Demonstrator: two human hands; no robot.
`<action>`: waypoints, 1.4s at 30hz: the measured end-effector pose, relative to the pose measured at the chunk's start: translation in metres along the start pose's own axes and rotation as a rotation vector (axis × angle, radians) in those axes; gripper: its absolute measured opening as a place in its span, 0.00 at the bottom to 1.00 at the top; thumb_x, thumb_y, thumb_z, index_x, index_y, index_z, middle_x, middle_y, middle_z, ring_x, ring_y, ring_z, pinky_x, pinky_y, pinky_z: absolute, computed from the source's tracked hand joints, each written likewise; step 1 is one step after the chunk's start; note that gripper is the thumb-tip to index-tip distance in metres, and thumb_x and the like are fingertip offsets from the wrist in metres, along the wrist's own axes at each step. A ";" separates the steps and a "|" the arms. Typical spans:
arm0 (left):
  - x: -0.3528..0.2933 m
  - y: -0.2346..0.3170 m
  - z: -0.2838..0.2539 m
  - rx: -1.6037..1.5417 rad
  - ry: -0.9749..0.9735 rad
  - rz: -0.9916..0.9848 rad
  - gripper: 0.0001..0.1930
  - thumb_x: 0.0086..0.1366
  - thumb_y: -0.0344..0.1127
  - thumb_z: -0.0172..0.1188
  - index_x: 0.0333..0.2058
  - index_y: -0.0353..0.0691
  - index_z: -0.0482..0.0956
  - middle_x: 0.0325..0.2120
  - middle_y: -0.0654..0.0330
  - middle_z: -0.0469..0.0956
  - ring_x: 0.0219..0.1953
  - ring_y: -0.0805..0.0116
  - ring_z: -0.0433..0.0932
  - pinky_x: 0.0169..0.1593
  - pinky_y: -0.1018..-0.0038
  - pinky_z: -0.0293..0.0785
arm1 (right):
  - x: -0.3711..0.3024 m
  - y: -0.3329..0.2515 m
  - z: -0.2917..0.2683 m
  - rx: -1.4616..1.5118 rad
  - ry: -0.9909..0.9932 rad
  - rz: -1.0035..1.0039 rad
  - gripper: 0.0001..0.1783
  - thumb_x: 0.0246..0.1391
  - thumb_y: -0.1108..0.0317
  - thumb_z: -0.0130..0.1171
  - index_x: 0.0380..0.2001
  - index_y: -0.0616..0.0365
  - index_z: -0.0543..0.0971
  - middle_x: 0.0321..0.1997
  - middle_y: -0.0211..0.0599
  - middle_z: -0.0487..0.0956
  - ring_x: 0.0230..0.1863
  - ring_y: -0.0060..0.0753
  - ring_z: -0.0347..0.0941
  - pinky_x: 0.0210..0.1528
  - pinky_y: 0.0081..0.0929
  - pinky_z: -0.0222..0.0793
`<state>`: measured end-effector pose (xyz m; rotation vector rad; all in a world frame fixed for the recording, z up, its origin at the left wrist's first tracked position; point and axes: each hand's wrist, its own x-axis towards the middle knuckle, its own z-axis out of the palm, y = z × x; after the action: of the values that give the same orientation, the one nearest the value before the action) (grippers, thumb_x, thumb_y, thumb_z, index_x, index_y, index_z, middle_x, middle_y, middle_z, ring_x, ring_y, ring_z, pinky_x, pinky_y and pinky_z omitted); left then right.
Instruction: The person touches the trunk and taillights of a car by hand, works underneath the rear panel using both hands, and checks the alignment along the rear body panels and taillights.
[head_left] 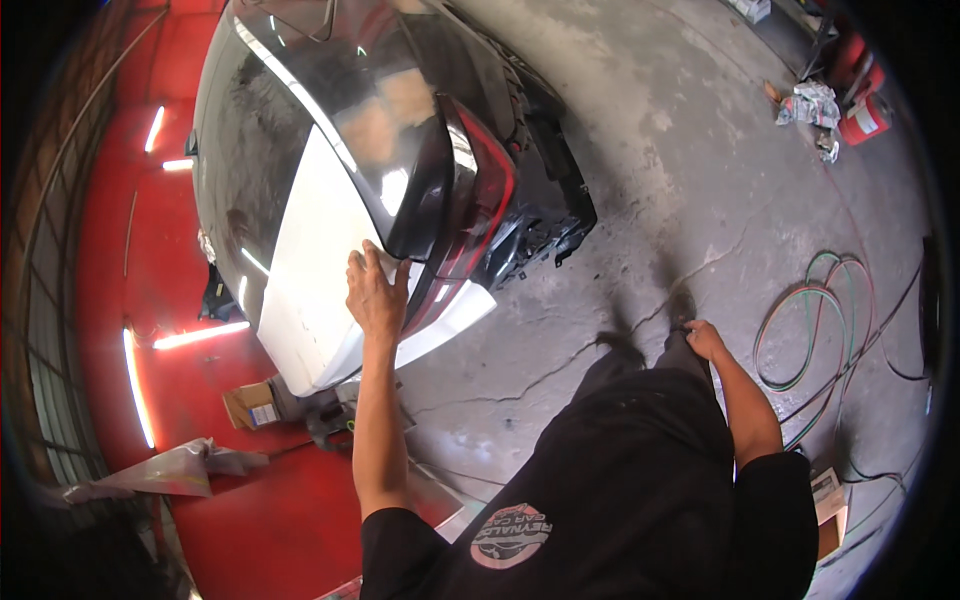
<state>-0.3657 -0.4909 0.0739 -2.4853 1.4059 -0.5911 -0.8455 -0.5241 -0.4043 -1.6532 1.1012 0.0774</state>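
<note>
My left hand (378, 300) lies on the white body panel (318, 265) of a dark car (290, 90). Its fingers are stretched and a little apart, pressing on the panel beside a glossy black edge. Close by is a long tail light (508, 190) with a red rim. Pale brown patches (385, 115) mark the dark bodywork above it. Down by my right thigh, my right hand (706, 341) has its fingers curled against the dark trousers (675, 355). Whatever it grips there, cloth or some small dark thing, I cannot make out.
Dark bare parts (555, 190) jut from the car's corner. Coiled red and green hoses (765, 345) lie on the cracked concrete floor at right. Crumpled foil or paper (812, 103) and a red container (865, 120) stand beyond. At left are a cardboard box (240, 408) and plastic sheeting (180, 470).
</note>
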 end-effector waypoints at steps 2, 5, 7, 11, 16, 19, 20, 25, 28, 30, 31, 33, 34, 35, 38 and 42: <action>0.001 0.003 0.001 -0.003 -0.004 -0.010 0.36 0.58 0.46 0.69 0.60 0.36 0.67 0.53 0.39 0.70 0.45 0.45 0.79 0.38 0.60 0.79 | 0.015 -0.015 0.000 0.025 0.042 -0.071 0.22 0.47 0.69 0.53 0.46 0.63 0.81 0.51 0.57 0.79 0.54 0.55 0.75 0.59 0.38 0.69; 0.003 0.004 0.000 0.027 -0.027 -0.017 0.35 0.58 0.48 0.68 0.60 0.37 0.69 0.55 0.39 0.71 0.40 0.45 0.83 0.39 0.61 0.80 | 0.045 -0.054 -0.002 0.082 0.011 -0.093 0.21 0.51 0.70 0.53 0.49 0.61 0.80 0.51 0.58 0.78 0.55 0.56 0.74 0.59 0.41 0.68; 0.003 -0.006 -0.006 0.055 -0.084 -0.044 0.35 0.57 0.50 0.69 0.58 0.37 0.72 0.54 0.41 0.72 0.38 0.46 0.83 0.38 0.61 0.80 | 0.053 -0.113 -0.007 0.154 0.000 -0.166 0.19 0.53 0.68 0.54 0.47 0.64 0.80 0.48 0.59 0.79 0.53 0.57 0.75 0.55 0.41 0.71; 0.020 -0.001 -0.002 0.121 -0.079 0.099 0.37 0.53 0.52 0.72 0.55 0.33 0.74 0.51 0.40 0.76 0.39 0.44 0.83 0.40 0.60 0.79 | 0.087 -0.169 0.017 0.280 -0.057 -0.301 0.21 0.56 0.67 0.54 0.52 0.63 0.77 0.47 0.57 0.80 0.50 0.58 0.77 0.51 0.40 0.72; 0.031 0.000 -0.004 0.188 -0.147 0.125 0.36 0.52 0.50 0.73 0.53 0.28 0.75 0.49 0.38 0.77 0.45 0.44 0.81 0.46 0.62 0.79 | 0.086 -0.292 0.040 0.691 -0.192 -0.418 0.29 0.57 0.70 0.53 0.63 0.61 0.66 0.56 0.58 0.75 0.55 0.54 0.74 0.55 0.37 0.72; 0.032 0.002 -0.004 0.209 -0.175 0.102 0.36 0.52 0.49 0.72 0.53 0.27 0.75 0.49 0.38 0.77 0.48 0.45 0.80 0.49 0.63 0.78 | 0.076 -0.353 0.030 0.734 -0.150 -0.581 0.37 0.56 0.71 0.53 0.69 0.58 0.57 0.67 0.62 0.62 0.66 0.57 0.64 0.62 0.38 0.67; 0.034 0.005 -0.004 0.179 -0.190 0.076 0.36 0.53 0.49 0.72 0.53 0.27 0.75 0.49 0.38 0.77 0.49 0.45 0.80 0.51 0.63 0.77 | 0.072 -0.371 0.021 0.710 -0.107 -0.591 0.39 0.55 0.72 0.53 0.70 0.58 0.55 0.67 0.65 0.60 0.66 0.61 0.62 0.63 0.40 0.65; 0.036 0.007 -0.008 0.138 -0.311 -0.034 0.35 0.52 0.46 0.73 0.53 0.26 0.74 0.50 0.38 0.76 0.51 0.45 0.79 0.53 0.64 0.76 | 0.070 -0.418 -0.019 0.695 0.105 -0.730 0.43 0.53 0.73 0.55 0.72 0.56 0.51 0.69 0.71 0.52 0.66 0.70 0.58 0.66 0.47 0.60; 0.034 0.009 -0.004 0.173 -0.304 -0.023 0.37 0.52 0.45 0.74 0.55 0.26 0.73 0.52 0.39 0.75 0.53 0.47 0.78 0.54 0.64 0.75 | 0.083 -0.419 -0.031 0.670 0.281 -0.768 0.46 0.46 0.78 0.58 0.71 0.57 0.55 0.69 0.68 0.51 0.67 0.68 0.55 0.65 0.52 0.57; 0.033 0.010 -0.006 0.155 -0.304 -0.061 0.38 0.51 0.44 0.74 0.55 0.25 0.72 0.52 0.39 0.75 0.53 0.47 0.78 0.54 0.65 0.75 | 0.091 -0.421 -0.043 0.658 0.322 -0.763 0.46 0.46 0.78 0.58 0.70 0.57 0.56 0.69 0.68 0.50 0.67 0.69 0.55 0.65 0.53 0.57; 0.033 0.011 -0.006 0.160 -0.300 -0.057 0.38 0.51 0.44 0.74 0.55 0.25 0.72 0.52 0.39 0.75 0.53 0.47 0.78 0.54 0.65 0.75 | 0.095 -0.423 -0.046 0.640 0.353 -0.759 0.46 0.45 0.79 0.59 0.70 0.57 0.57 0.70 0.68 0.50 0.67 0.70 0.55 0.65 0.54 0.57; 0.033 0.012 -0.006 0.146 -0.300 -0.077 0.37 0.51 0.43 0.74 0.55 0.25 0.73 0.53 0.39 0.75 0.54 0.48 0.77 0.55 0.65 0.74 | 0.100 -0.429 -0.044 0.604 0.332 -0.771 0.44 0.47 0.78 0.58 0.70 0.57 0.58 0.71 0.68 0.47 0.69 0.71 0.52 0.66 0.54 0.56; 0.035 0.010 -0.005 0.123 -0.306 -0.072 0.37 0.50 0.42 0.75 0.54 0.24 0.73 0.53 0.39 0.75 0.54 0.48 0.77 0.56 0.65 0.74 | 0.104 -0.433 -0.043 0.563 0.311 -0.782 0.42 0.49 0.78 0.57 0.69 0.57 0.59 0.72 0.68 0.45 0.70 0.71 0.50 0.68 0.54 0.55; 0.035 0.010 -0.005 0.123 -0.300 -0.066 0.37 0.50 0.42 0.75 0.54 0.24 0.73 0.53 0.39 0.75 0.54 0.48 0.77 0.56 0.65 0.74 | 0.104 -0.436 -0.043 0.564 0.320 -0.783 0.42 0.49 0.78 0.57 0.69 0.57 0.59 0.72 0.68 0.45 0.70 0.71 0.50 0.68 0.54 0.55; 0.034 0.016 -0.004 0.113 -0.289 -0.122 0.36 0.51 0.40 0.74 0.55 0.25 0.72 0.53 0.39 0.75 0.55 0.47 0.76 0.57 0.65 0.73 | 0.104 -0.439 -0.039 0.561 0.316 -0.764 0.44 0.43 0.79 0.58 0.68 0.56 0.61 0.71 0.71 0.47 0.68 0.78 0.51 0.60 0.61 0.61; 0.031 0.004 -0.002 0.233 -0.223 0.048 0.38 0.51 0.45 0.74 0.57 0.27 0.72 0.51 0.43 0.78 0.42 0.54 0.83 0.40 0.67 0.79 | 0.106 -0.441 -0.042 0.521 0.315 -0.774 0.43 0.44 0.78 0.58 0.68 0.58 0.61 0.70 0.73 0.47 0.68 0.78 0.52 0.61 0.60 0.60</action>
<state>-0.3553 -0.5198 0.0813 -2.2497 1.2336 -0.4249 -0.5040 -0.6337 -0.1236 -1.5211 0.5589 -0.9183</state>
